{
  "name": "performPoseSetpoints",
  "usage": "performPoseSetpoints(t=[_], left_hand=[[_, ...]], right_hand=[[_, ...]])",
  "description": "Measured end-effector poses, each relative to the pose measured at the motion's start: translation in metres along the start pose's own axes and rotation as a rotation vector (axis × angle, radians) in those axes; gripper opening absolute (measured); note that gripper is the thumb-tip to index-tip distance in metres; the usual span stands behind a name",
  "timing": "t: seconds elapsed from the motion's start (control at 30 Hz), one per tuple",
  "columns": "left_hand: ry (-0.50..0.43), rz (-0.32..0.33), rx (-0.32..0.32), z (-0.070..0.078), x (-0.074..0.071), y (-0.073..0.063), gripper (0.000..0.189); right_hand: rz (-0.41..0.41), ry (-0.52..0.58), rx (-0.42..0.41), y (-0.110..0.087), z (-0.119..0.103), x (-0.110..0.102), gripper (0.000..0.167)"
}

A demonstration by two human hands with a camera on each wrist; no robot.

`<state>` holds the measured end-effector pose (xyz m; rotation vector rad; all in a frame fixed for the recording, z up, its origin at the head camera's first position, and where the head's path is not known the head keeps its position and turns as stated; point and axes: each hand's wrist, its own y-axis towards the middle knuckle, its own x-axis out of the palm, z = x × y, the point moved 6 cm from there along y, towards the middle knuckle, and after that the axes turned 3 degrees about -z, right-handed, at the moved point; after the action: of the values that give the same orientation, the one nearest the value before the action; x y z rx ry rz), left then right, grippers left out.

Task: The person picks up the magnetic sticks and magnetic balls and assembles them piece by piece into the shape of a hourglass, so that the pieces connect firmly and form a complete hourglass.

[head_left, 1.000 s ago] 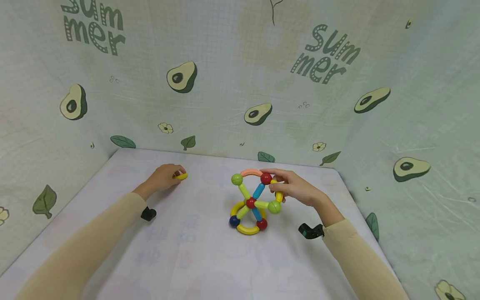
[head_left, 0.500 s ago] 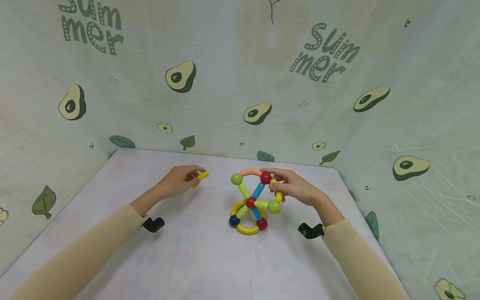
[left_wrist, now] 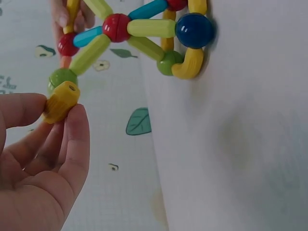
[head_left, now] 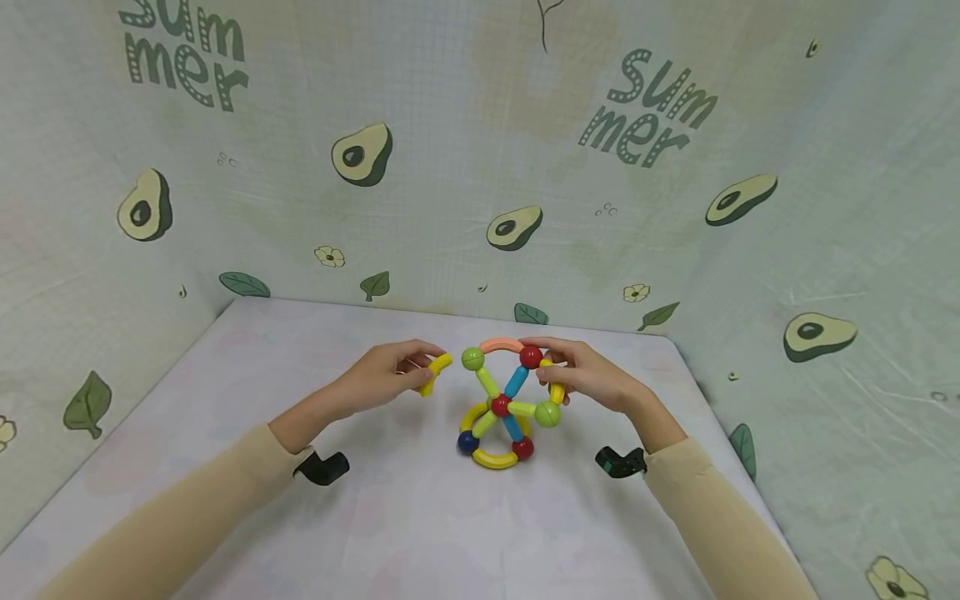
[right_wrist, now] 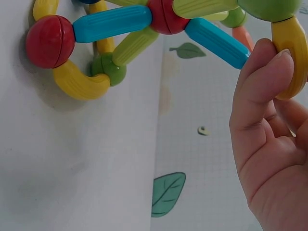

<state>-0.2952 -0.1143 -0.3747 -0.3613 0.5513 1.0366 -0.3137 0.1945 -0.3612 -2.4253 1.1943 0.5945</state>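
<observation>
A ball-and-stick toy structure stands on the table, with a red ball [head_left: 501, 406] at its centre and blue and light green sticks running out to other balls. Yellow curved sticks [head_left: 495, 460] form a ring at its base. My left hand [head_left: 386, 375] pinches a loose yellow curved stick [left_wrist: 61, 102] between thumb and fingers, just left of the upper light green ball [head_left: 473, 359]. At the upper right, my right hand [head_left: 592, 377] grips the attached yellow curved stick [right_wrist: 291, 57], which joins a green ball [head_left: 548, 414]. A salmon curved stick [head_left: 502, 344] arches across the top.
A pale cloth covers the table [head_left: 420, 533]. Behind and at both sides hangs a fabric wall [head_left: 435, 267] printed with avocados and leaves. Black wrist cameras [head_left: 324, 468] are strapped at both sleeves.
My left hand has lifted the loose yellow curved stick and carried it right, close to the structure. The right hand and the structure have stayed in place.
</observation>
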Motion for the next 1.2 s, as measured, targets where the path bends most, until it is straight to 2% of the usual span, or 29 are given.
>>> performPoseSetpoints(t=[0.53,0.63,1.03,1.2], left_hand=[[-0.11,-0.032,-0.036,0.009,0.018,0.006,0.041],[-0.142,-0.059,-0.034,0.011,0.02,0.007,0.047],[-0.235,-0.208,0.065,0.019,0.032,0.017,0.071],[-0.266,-0.253,0.065,0.021,0.038,0.021,0.077]], right_hand=[[-0.002,0.01,-0.005,0.001,0.002,0.0,0.058],[0.0,0.011,-0.006,0.001,0.002,0.0,0.058],[0.021,0.005,-0.003,0.001,0.004,0.001,0.057],[0.029,0.004,-0.003,0.002,0.006,0.001,0.054]])
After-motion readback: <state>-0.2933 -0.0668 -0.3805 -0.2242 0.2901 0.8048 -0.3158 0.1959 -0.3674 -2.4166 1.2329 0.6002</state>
